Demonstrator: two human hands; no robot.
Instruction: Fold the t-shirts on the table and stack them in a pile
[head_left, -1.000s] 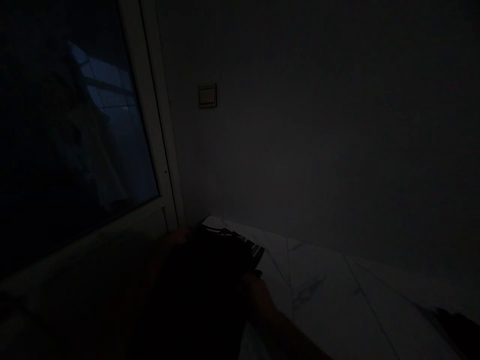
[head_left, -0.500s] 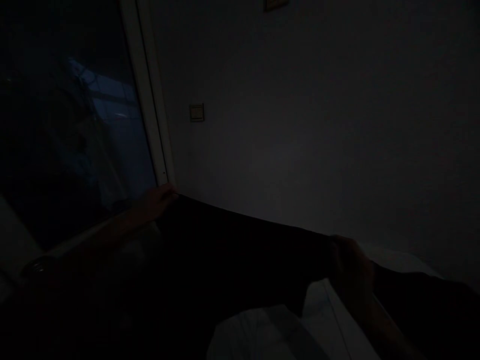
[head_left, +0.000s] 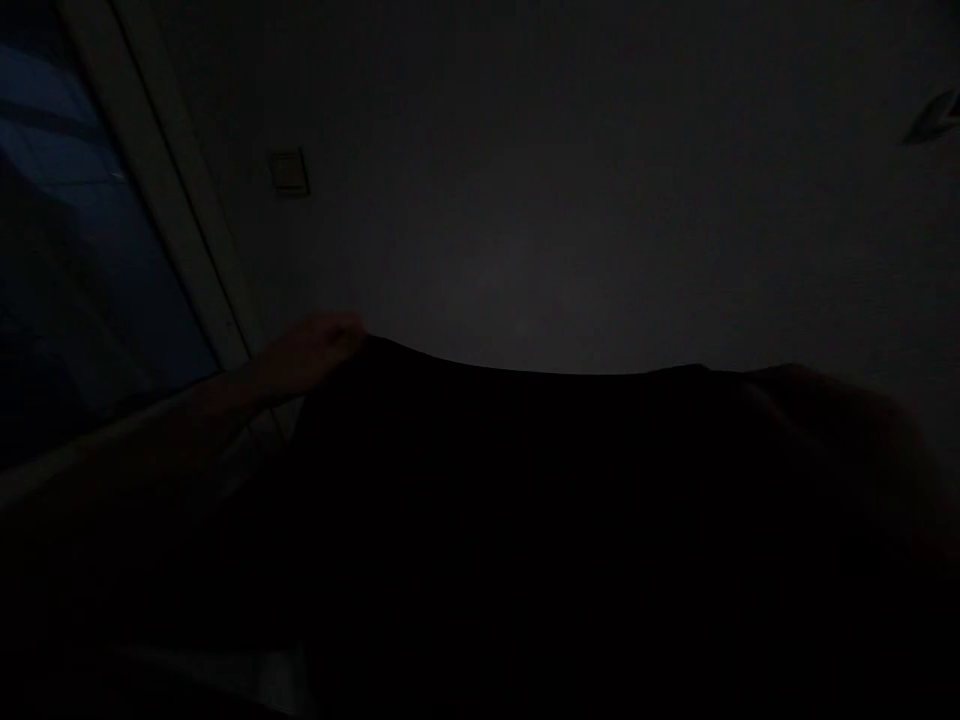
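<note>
A wide black cloth [head_left: 540, 500] is stretched between my two hands and fills much of the lower view. Its kind is lost in the dark. My left hand [head_left: 330, 340] pinches the upper left corner. At the upper right edge, my right hand [head_left: 840, 410] is closed on the cloth, though darkness and blur hide most of its fingers. Between the hands the top edge sags slightly. Below the left forearm a pale patch [head_left: 277, 675] shows past the cloth, too dim to make out.
A plain wall [head_left: 525, 200] stands behind the cloth, with a light switch [head_left: 289, 173] on it. To the left is a pale frame [head_left: 165, 180] around a dark glass pane [head_left: 82, 210] with bluish reflections. Something small and blurred [head_left: 930, 118] is at the far right.
My right hand has moved up and to the right, raising the cloth's edge, which now hides the pale fabric below. My left hand is slightly higher. The view has shifted and tilted.
</note>
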